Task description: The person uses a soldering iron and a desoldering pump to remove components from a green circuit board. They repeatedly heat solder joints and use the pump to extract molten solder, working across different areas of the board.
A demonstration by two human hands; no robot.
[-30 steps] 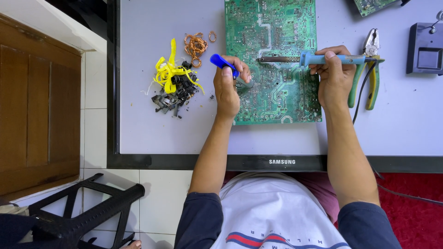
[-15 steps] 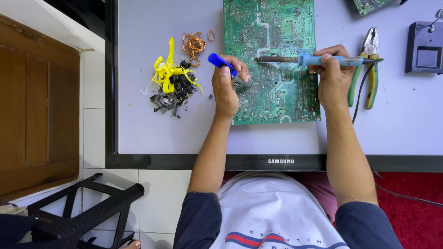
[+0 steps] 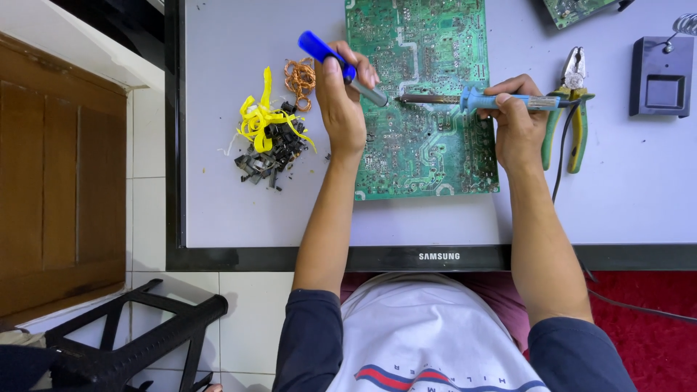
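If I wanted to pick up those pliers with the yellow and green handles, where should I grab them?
Probably by the two handles. The pliers lie flat on the grey surface, metal head pointing away from the person and handles toward them. Come from above near the handle ends, which lie bare, wary of the black cord and right hand alongside.

Electronics repair bench: circuit board (image 3: 421,101), pliers (image 3: 573,109)

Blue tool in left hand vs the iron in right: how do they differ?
The blue tool has a dark blue grip and a short grey tip, and slants from upper left down to the board. The iron has a light blue grip and a long dark metal shaft, and lies level, pointing left. A black cord trails from the iron; the blue tool shows none. Both tips meet near one spot on the board, the left hand and the right hand each gripping one.
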